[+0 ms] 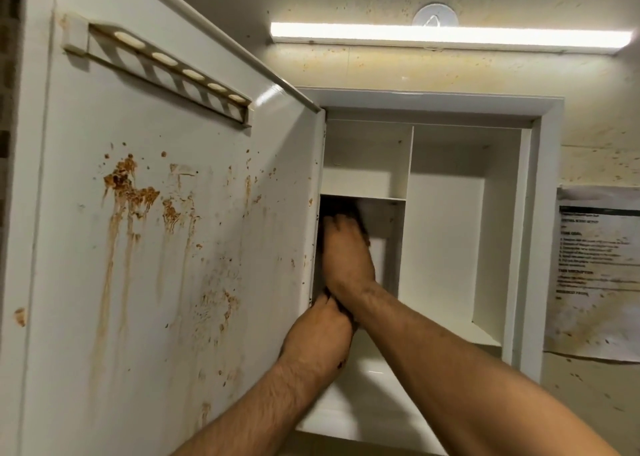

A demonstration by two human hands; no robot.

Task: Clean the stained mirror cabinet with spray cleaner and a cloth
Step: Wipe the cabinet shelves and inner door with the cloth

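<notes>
While door [156,248] of mirror cabinet [540,213] stands swung out at left, inner face streaked with rusty stains [128,185], both hands meet at its hinge-side edge. Right hand [346,251] reaches into lower left compartment, fingers on dark wad, probably cloth [341,208] – motion-blurred, so flat press or grip cannot be told. Left hand [317,331] just below, back to viewer, fingers hidden under right wrist and behind door edge – hold unclear. Printed sheet [595,275] on right wall cut off by frame, text unreadable.
</notes>
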